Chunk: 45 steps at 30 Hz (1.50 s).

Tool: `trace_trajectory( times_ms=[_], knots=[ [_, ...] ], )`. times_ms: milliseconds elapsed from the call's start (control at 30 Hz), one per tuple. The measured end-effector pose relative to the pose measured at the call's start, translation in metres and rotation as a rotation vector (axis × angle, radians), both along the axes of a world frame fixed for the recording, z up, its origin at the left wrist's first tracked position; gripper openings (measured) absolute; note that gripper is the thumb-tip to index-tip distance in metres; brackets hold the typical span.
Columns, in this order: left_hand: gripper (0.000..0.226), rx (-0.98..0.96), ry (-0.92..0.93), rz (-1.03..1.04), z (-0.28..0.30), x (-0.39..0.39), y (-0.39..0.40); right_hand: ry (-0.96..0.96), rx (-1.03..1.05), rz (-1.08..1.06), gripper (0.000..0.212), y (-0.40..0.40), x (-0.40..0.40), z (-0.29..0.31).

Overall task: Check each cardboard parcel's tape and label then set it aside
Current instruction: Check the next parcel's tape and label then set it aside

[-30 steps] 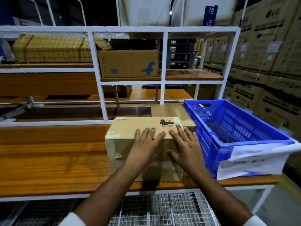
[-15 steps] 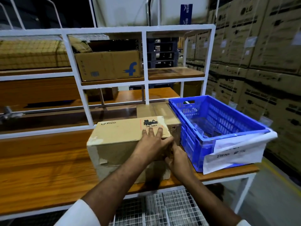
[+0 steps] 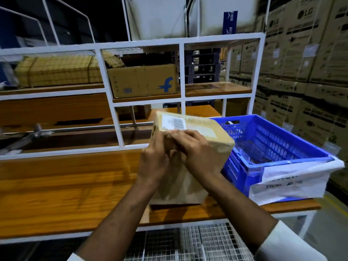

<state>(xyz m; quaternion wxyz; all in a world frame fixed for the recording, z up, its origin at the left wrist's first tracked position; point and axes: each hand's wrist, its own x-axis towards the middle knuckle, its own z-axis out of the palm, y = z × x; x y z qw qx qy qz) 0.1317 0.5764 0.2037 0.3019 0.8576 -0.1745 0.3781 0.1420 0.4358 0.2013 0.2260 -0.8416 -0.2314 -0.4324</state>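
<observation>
Since a moment ago, the brown parcel (image 3: 190, 162) is standing up on one end on the wooden table (image 3: 66, 185), tipped so its top is leaning away from the person. Before, it was lying flat. It is sitting near the front edge of the table, just left of the blue crate (image 3: 278, 147) and touching it or nearly so.

Both hands are pressing on the near side of the parcel, close to its top edge. The left hand (image 3: 154, 162) is curling around the left side of the box with bent fingers. The right hand (image 3: 199, 151) is lying across the front, fingers stretched toward the left hand, and the two hands are touching. Both are holding the parcel.

The parcel is looking a bit dented and wrinkled. A white label (image 3: 174, 123) with a barcode is showing on its top face. The picture is blurry, so the tape is hard to see.
</observation>
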Motion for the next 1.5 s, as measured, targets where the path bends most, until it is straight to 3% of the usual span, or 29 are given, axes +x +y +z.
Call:
trace_trajectory(
  times_ms=[133,333,500,633,800,1133,1500],
  knots=[
    [0.057,-0.149,0.175,0.095,-0.026,0.000,0.014,0.027,-0.202,0.013,0.046,0.007,0.011,-0.006],
    [0.061,-0.158,0.220,0.138,-0.038,0.006,0.039,0.116,-0.259,-0.141,0.054,-0.031,0.018,-0.015],
    [0.061,-0.156,0.204,0.144,-0.038,0.007,0.037,0.411,-0.107,-0.311,0.072,-0.072,0.024,-0.010],
    [0.078,-0.176,0.215,0.113,-0.038,0.008,0.039,0.520,0.107,-0.179,0.085,-0.079,0.024,-0.017],
    [0.071,-0.146,0.111,0.071,-0.024,0.000,0.042,0.397,0.195,-0.171,0.077,-0.080,0.001,-0.005],
    [0.063,-0.230,-0.289,-0.078,0.062,-0.027,0.033,-0.138,0.279,-0.207,0.075,-0.093,-0.060,0.076],
    [0.054,-0.264,-0.473,-0.251,0.089,0.057,-0.083,-0.330,0.301,-0.318,0.064,-0.200,-0.015,0.104]
  ],
)
